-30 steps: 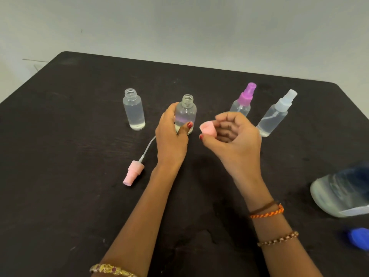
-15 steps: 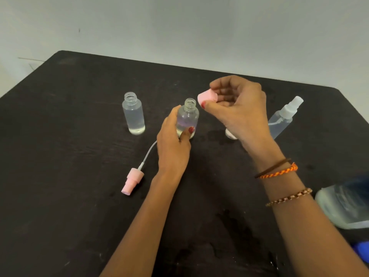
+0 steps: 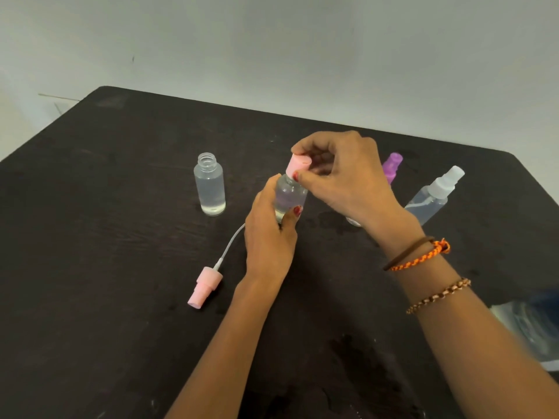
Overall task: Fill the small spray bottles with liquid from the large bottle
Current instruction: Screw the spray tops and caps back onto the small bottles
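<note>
At frame centre, the left hand (image 3: 269, 234) grips the small spray bottle (image 3: 289, 198) upright on the table (image 3: 90, 237); the right hand (image 3: 341, 176) pinches the pink cap (image 3: 298, 166) onto its neck — seat it squarely, then twist gently.

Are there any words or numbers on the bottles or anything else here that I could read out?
None: no readable words, numbers or signs.
The bottle held under the pink cap shows a faint purplish patch, too blurred to tell if it is print.
The large bottle at the right edge is blurred and cut off.
</note>
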